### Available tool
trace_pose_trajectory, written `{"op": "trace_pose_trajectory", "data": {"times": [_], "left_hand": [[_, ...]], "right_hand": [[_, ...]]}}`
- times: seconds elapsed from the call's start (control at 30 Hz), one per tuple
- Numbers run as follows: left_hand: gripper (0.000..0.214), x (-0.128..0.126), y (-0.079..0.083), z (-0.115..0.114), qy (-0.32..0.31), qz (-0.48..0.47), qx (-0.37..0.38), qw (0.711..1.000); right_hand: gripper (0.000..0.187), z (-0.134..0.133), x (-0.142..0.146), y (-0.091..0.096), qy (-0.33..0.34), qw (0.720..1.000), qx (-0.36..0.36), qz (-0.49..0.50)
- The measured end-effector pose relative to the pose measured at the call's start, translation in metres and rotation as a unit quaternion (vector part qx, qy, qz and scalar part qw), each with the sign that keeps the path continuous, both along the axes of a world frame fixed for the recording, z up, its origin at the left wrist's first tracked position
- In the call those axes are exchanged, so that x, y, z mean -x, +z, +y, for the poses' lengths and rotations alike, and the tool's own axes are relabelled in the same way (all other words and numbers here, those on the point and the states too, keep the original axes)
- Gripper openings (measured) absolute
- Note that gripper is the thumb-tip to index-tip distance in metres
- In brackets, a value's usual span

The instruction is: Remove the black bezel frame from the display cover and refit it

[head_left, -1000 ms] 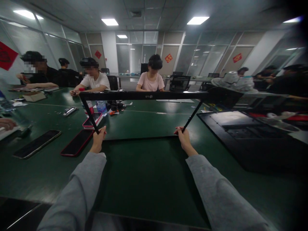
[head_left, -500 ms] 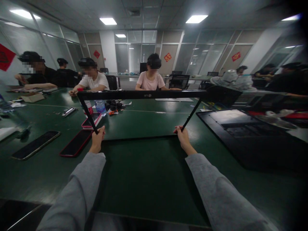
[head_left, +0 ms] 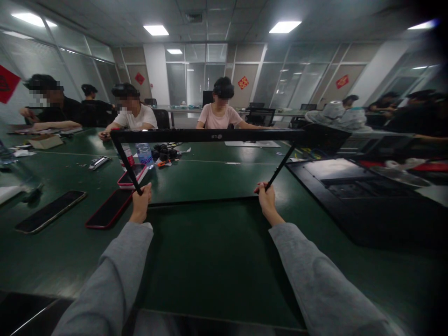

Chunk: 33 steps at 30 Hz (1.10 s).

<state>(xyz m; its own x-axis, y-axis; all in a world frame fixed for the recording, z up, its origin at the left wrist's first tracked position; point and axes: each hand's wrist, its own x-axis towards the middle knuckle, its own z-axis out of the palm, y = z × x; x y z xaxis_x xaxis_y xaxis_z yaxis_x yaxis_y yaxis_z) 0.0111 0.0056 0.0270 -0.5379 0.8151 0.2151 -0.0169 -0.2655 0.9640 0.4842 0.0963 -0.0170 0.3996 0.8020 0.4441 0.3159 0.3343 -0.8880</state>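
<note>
A thin black monitor bezel (head_left: 199,136) with an upside-down LG logo is held up over the green table, tilted with its wide logo side far from me. My left hand (head_left: 141,203) is closed around its left side near the close corner. On the opposite side, my right hand (head_left: 266,200) grips the right strip, fingers wrapped round it. The bezel is hollow, and the table shows through it. To the right lies a large black panel (head_left: 353,200), flat on the table. A red-edged phone (head_left: 109,208) rests just left of my left hand.
Another dark phone (head_left: 51,211) lies farther left. Behind the bezel's left side stand a water bottle (head_left: 144,156) and a pink-edged white box (head_left: 132,177). Dark tangled items (head_left: 167,153) lie beyond. Several people sit around, one in a pink shirt (head_left: 220,115) across the table (head_left: 210,261).
The bezel's far side has tipped very slightly, its logo shifting a little right and up. Both hands keep their hold. The view has moved slightly.
</note>
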Motion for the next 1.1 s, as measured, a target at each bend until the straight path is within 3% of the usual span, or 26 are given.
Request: {"op": "trace_pose_trajectory", "data": {"times": [0.4, 0.7, 0.9, 1.1], "left_hand": [[0.043, 0.000, -0.001, -0.001, 0.001, -0.004, 0.008, 1.000], [0.041, 0.004, -0.009, 0.003, 0.052, 0.037, 0.010, 0.998], [0.040, 0.012, -0.015, 0.007, 0.062, 0.047, 0.038, 0.996], [0.038, 0.010, -0.012, 0.006, 0.054, 0.055, 0.059, 0.995]], "right_hand": [[0.042, 0.000, 0.001, -0.001, 0.008, 1.000, -0.002, 0.008], [0.040, 0.005, -0.001, -0.006, 0.003, 1.000, -0.007, 0.009], [0.043, 0.009, -0.002, -0.010, 0.018, 0.999, 0.029, -0.005], [0.045, 0.009, -0.003, -0.011, 0.017, 0.999, 0.038, -0.027]]}}
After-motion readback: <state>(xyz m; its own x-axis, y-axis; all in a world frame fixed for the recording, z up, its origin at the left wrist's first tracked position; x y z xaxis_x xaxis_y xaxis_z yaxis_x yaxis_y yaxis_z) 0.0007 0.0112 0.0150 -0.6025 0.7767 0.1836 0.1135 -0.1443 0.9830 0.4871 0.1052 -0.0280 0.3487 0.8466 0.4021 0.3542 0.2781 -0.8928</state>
